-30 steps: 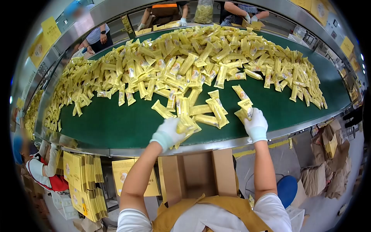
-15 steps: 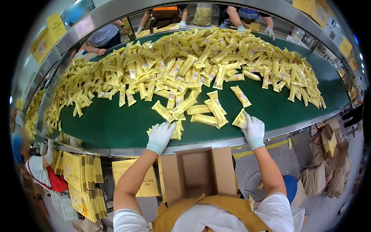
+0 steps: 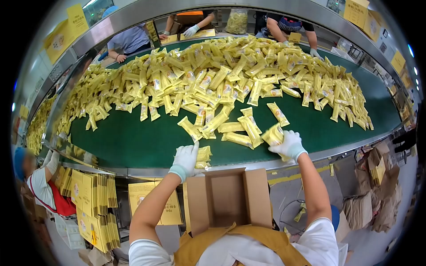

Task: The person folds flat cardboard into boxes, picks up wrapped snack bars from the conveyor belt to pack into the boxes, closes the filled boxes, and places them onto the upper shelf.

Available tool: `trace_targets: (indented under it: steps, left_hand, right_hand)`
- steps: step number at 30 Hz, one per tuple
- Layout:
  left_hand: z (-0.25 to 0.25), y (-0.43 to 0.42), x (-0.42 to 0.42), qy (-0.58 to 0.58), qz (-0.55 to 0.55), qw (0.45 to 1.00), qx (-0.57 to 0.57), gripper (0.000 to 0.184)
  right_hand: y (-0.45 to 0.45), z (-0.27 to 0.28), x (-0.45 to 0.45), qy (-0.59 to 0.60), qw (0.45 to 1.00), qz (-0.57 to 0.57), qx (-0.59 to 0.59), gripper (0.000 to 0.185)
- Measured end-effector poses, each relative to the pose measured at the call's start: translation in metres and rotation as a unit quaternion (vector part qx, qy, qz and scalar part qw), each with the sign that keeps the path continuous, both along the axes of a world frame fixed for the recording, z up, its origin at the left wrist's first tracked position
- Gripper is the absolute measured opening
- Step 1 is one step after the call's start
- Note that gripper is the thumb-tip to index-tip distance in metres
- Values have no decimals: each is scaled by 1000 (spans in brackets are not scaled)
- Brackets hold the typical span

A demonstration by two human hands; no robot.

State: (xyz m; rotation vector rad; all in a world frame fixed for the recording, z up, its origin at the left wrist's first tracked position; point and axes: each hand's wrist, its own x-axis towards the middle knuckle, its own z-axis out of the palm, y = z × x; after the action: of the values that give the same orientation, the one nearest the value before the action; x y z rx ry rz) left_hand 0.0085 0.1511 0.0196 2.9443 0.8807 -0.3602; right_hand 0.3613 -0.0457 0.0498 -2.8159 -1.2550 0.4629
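Gloved in white, my left hand [image 3: 184, 158] is closed over a few yellow wrapped packets [image 3: 203, 154] at the near edge of the belt; their ends stick out beside it. My right hand [image 3: 289, 145] grips a yellow packet [image 3: 273, 134], tilted over the belt edge; more than one may be in the grip, but the fingers partly hide this. Between my forearms stands an open cardboard box [image 3: 227, 195], its flaps spread and no packets visible inside. Several loose packets [image 3: 237, 127] lie on the green belt [image 3: 133, 146] between and beyond my hands.
A large heap of packets [image 3: 199, 66] covers the belt's far half. Its metal rim [image 3: 248, 167] runs before me. Co-workers stand across the belt, and one works at lower left by folded yellow cartons [image 3: 93, 199]. Brown paper bags [image 3: 359, 208] lie at right.
My right hand has lifted its packet slightly and drawn it left. My left hand has shifted slightly down and covers its packets. Across the belt, co-workers' hands have moved.
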Motion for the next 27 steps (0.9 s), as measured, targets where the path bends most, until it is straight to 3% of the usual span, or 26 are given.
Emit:
trace_targets:
  steps: [1, 2, 3, 4, 5, 6, 7, 8, 9, 10, 11, 13, 14, 16, 17, 18, 22, 27]
  left_hand:
    - [5, -1, 1, 7, 25, 999, -31, 118]
    - [3, 0, -1, -56, 45, 996, -48, 114]
    - [-1, 4, -3, -119, 64, 989, -65, 110]
    - [-4, 9, -5, -182, 82, 977, -80, 106]
    - [-8, 17, -3, -246, 112, 948, -165, 101]
    - [-13, 29, 0, -307, 140, 908, -249, 97]
    - [-12, 38, 4, -363, 167, 855, -330, 92]
    - [20, 28, 16, -438, 176, 765, -438, 87]
    - [30, 29, 28, -439, 157, 766, -442, 88]
    - [38, 33, 39, -440, 139, 767, -446, 90]
    - [43, 36, 51, -442, 121, 767, -450, 92]
    - [14, 55, 89, -379, 80, 900, -199, 95]
    - [41, 49, 101, -311, 107, 902, -279, 97]
    - [47, 58, 127, -193, 95, 920, -327, 98]
    - [47, 59, 135, -133, 88, 923, -350, 98]
    - [23, 64, 145, -129, 97, 946, -281, 94]
    - [31, 46, 158, -3, 66, 986, -150, 105]
    - [35, 30, 118, -94, 65, 982, -153, 107]
  right_hand:
    - [5, -3, 2, 56, 994, 19, 93, 88]
    - [14, -7, 0, 206, 961, 15, 183, 84]
    - [25, -11, -3, 350, 898, 10, 267, 79]
    - [36, -8, -10, 365, 889, 17, 276, 74]
    - [50, -3, -19, 380, 879, 25, 285, 70]
    - [58, 18, -35, 398, 878, 12, 265, 69]
    - [73, -3, -33, 427, 866, 2, 261, 80]
    - [90, -47, -25, 417, 872, 22, 254, 90]
    - [102, -79, -20, 406, 879, 41, 247, 99]
    - [93, -21, -46, 283, 943, 64, 161, 112]
    - [92, -12, -55, 243, 958, 78, 128, 110]
    - [83, -7, -61, 144, 977, 145, 62, 107]
    - [75, -11, -60, 107, 979, 159, 64, 102]
    - [51, -21, -50, 35, 980, 183, 66, 92]
    - [39, -24, -42, 40, 979, 185, 76, 92]
    - [26, -26, -34, 47, 978, 186, 83, 92]
    - [-4, -22, -30, 70, 974, 193, 94, 88]
    - [-22, -31, -39, 2, 955, 246, 165, 81]
